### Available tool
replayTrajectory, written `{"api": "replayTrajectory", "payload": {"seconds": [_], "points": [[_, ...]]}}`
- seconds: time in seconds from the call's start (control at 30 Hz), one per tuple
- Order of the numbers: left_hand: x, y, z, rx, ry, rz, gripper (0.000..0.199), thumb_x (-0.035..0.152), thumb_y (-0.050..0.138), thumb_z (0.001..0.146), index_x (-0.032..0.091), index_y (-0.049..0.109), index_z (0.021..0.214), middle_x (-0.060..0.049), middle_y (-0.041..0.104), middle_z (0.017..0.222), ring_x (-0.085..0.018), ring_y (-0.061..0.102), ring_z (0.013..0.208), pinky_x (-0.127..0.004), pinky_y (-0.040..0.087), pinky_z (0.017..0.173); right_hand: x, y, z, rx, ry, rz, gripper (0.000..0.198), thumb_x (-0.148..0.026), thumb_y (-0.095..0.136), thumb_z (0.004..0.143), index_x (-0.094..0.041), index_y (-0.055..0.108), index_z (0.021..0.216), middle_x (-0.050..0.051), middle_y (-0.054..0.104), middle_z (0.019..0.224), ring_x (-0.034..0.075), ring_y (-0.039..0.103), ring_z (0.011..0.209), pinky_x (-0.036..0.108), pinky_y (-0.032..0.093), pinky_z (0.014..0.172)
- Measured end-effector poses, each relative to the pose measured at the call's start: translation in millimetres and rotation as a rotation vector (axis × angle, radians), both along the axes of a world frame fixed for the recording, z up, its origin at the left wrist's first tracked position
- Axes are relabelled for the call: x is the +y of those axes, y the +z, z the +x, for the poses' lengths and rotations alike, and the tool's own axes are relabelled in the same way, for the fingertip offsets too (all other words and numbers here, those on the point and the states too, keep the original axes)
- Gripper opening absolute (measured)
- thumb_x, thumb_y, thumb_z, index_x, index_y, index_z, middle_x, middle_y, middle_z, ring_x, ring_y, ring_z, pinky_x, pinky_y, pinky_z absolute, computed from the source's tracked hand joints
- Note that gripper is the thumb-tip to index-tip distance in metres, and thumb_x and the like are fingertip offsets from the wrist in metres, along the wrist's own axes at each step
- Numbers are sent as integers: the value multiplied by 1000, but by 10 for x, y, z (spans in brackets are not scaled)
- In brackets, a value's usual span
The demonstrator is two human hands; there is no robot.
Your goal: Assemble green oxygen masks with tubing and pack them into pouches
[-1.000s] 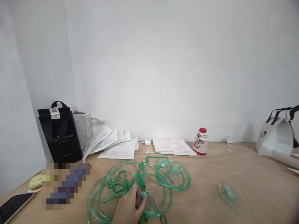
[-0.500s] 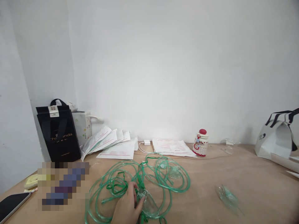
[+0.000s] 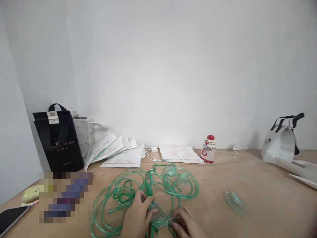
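A clear green oxygen mask [image 3: 159, 216] lies at the front, at the bottom middle of the head view. My left hand [image 3: 140, 211] is closed on its upper left side, thumb over the clear plastic. At the lower right edge of the same mask, my right hand [image 3: 184, 223] pinches the rim. Around both hands spread loops of green oxygen tubing [image 3: 100, 201] and a green elastic strap [image 3: 121, 195]. Behind, a second clear mask [image 3: 183, 178] rests within another tubing coil [image 3: 195, 186]. My fingers partly hide the front mask.
A separate clear green piece [image 3: 234, 200] lies to the right. At the back are white packets [image 3: 122, 160], a white charger [image 3: 154, 149], a cream and red bottle [image 3: 209, 152] and a white bag [image 3: 278, 145]. At left stand a black bag [image 3: 61, 142] and a phone [image 3: 11, 216].
My right hand has come into view and taken hold of the mask's right edge. My left hand stays on the mask. The view has shifted slightly to the right.
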State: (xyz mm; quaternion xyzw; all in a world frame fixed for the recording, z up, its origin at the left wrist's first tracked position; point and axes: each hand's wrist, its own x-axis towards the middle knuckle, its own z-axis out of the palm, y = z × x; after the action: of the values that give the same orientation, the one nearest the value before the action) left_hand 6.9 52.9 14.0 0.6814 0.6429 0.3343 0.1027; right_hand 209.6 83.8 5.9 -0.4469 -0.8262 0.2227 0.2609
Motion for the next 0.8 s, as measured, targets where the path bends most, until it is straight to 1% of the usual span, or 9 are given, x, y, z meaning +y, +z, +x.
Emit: {"api": "replayTrajectory", "payload": {"seconds": [0.07, 0.13, 0.23, 0.33, 0.4, 0.47, 0.57, 0.7, 0.8], "points": [[16, -5, -30, -94, -13, 70, 21, 27, 45, 79, 24, 65, 84, -7, 48, 93, -22, 53, 87, -31, 42, 75, 33, 24, -58, -27, -36, -136, 8, -18, 52, 73, -18, 56, 79, 5, 59, 80, 19, 55, 78, 28, 43, 70], [39, 0, -71, -174, -20, 104, 21, 30, 46, 79, 21, 65, 77, -6, 48, 88, -22, 52, 86, -31, 40, 77, 47, 70, -118, -43, -15, -217, 8, -15, 52, 69, -18, 55, 76, 3, 58, 76, 18, 53, 74, 27, 41, 66], [82, -7, -125, -262, -2, 86, 24, 36, 46, 79, 20, 63, 75, -3, 51, 76, -19, 53, 74, -28, 41, 70, 116, 173, -215, -15, 74, -229, 9, -8, 49, 66, -17, 52, 66, 2, 56, 72, 16, 51, 70, 25, 39, 64], [125, -50, -149, -370, 24, 41, 28, 39, 43, 80, 18, 62, 78, 3, 44, 57, -16, 49, 54, -25, 40, 54, 260, 277, -308, 51, 125, -188, 11, -6, 47, 67, -17, 50, 63, 2, 55, 71, 16, 50, 72, 25, 38, 67], [148, -88, -152, -434, 41, 19, 31, 41, 41, 80, 17, 61, 86, 7, 36, 51, -13, 43, 44, -24, 36, 47, 354, 320, -339, 93, 82, -158, 8, -12, 44, 73, -17, 49, 69, 2, 54, 73, 16, 49, 73, 26, 38, 67], [164, -122, -153, -491, 51, 11, 36, 43, 41, 79, 17, 59, 94, 8, 33, 50, -12, 39, 40, -23, 34, 43, 413, 340, -321, 126, 39, -146, 8, -19, 42, 78, -17, 48, 72, 2, 51, 73, 16, 47, 71, 26, 38, 65], [180, -164, -153, -567, 59, -3, 43, 49, 42, 77, 15, 60, 96, 7, 36, 50, -12, 38, 39, -23, 32, 39, 424, 364, -192, 103, 83, -273, 12, -27, 49, 76, -17, 50, 71, -2, 46, 64, 13, 43, 61, 23, 35, 56], [196, -212, -152, -651, 64, -40, 48, 51, 43, 76, 12, 59, 98, 6, 40, 50, -12, 39, 40, -22, 31, 37, 343, 449, 5, -60, 236, -536, 27, -27, 70, 57, -15, 56, 78, -4, 48, 62, 10, 43, 57, 20, 31, 49], [202, -232, -152, -686, 64, -55, 50, 53, 45, 74, 13, 60, 99, 6, 40, 49, -11, 39, 40, -22, 31, 36, 259, 500, 33, -195, 236, -523, 28, -21, 73, 52, -16, 60, 76, -4, 53, 64, 10, 46, 58, 19, 30, 49]]}}
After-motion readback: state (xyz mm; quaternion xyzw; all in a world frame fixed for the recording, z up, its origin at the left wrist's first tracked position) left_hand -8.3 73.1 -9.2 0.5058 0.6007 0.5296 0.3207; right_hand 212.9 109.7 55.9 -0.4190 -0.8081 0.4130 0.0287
